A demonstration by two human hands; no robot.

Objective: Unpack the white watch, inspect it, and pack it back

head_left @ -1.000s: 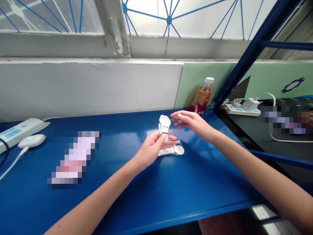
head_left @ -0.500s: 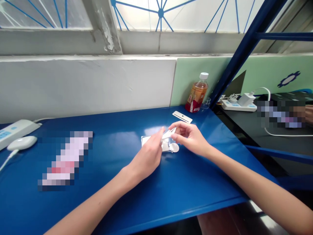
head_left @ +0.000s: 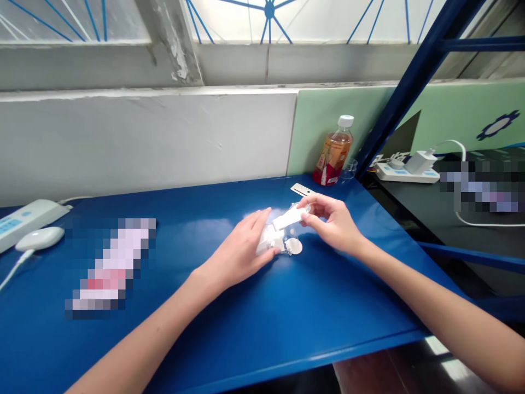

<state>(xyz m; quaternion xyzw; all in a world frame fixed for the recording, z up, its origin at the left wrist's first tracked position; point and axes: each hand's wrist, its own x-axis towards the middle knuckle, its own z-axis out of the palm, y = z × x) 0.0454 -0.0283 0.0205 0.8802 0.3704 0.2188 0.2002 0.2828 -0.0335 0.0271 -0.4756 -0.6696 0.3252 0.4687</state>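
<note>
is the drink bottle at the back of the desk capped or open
Capped: a white cap sits on top of the bottle; how tightly, I cannot tell.

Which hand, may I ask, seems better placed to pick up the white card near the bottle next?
Probably the right hand: the card lies just beyond it, though that hand holds a white piece. The left hand is farther from the card and touches white and clear items.

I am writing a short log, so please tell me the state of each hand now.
Left hand: against the white-and-clear package, fingers extended; whether it grips cannot be told.
Right hand: closed, pinching a white piece between thumb and fingers.
</note>
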